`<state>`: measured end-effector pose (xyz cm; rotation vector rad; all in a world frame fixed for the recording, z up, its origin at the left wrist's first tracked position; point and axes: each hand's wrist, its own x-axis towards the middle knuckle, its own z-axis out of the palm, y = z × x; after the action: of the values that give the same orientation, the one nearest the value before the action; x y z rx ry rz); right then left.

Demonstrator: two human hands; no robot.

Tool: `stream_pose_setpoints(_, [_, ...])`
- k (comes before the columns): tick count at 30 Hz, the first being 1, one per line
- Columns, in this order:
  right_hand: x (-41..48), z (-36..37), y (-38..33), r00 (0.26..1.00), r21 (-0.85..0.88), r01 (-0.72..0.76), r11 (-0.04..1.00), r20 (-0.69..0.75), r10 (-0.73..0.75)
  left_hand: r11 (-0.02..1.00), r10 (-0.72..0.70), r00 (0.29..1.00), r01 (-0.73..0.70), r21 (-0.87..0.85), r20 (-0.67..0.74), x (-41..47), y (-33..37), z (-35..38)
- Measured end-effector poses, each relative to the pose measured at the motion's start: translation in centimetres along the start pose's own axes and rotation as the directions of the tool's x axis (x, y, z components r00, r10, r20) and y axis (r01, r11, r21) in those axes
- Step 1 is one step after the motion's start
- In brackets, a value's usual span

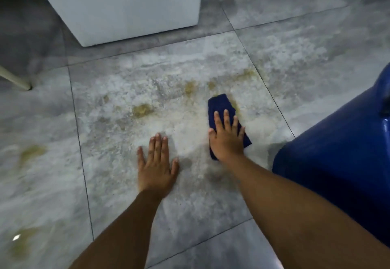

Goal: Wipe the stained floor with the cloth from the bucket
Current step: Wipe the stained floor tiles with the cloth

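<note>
I have my right hand (226, 140) flat on the dark blue cloth (223, 108), fingers spread and palm down, so the grip is a press and not a pinch. The cloth lies folded in a long strip on the floor (126, 184), running from under my palm up and away past my fingertips; one corner sticks out to the right of the hand and a bit shows below the heel of the palm. Its far end touches a smear of yellowish-brown stain (212, 85).

My left hand (156, 163) is laid open on bare tile just beside the right, fingers spread, holding nothing, and apart from the cloth.

More stain patches sit on the same tile, one (142, 110) to the left of the cloth, another (31, 152) on the next tile further left. The floor is grey mottled tile with thin dark joints.

The blue bucket (337, 163) stands close to my right forearm, its side filling the right edge of the view. A white cabinet (126, 4) stands at the top, well beyond the cloth, and a pale furniture leg (14, 79) shows at the left edge.
</note>
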<state>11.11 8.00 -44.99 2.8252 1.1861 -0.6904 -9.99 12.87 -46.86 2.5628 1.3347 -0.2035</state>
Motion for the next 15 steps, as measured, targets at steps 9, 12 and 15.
stream_pose_setpoints(9, [-0.7,2.4,-2.6,0.926,0.177,-0.213,0.961,-0.278,0.256,0.996,-0.055,0.998,0.052,-0.069,-0.03,0.3,0.6,0.1])
stream_pose_setpoints(12, [3.2,0.2,-2.0,0.977,0.069,-0.048,0.996,-0.204,0.061,0.996,-0.047,0.999,0.046,-0.079,-0.015,2.1,2.5,-1.3])
stream_pose_setpoints(15, [4.1,-0.8,1.1,0.956,0.133,-0.187,0.973,-0.204,0.212,0.996,-0.023,0.997,0.016,-0.09,-0.07,5.7,4.2,-2.0])
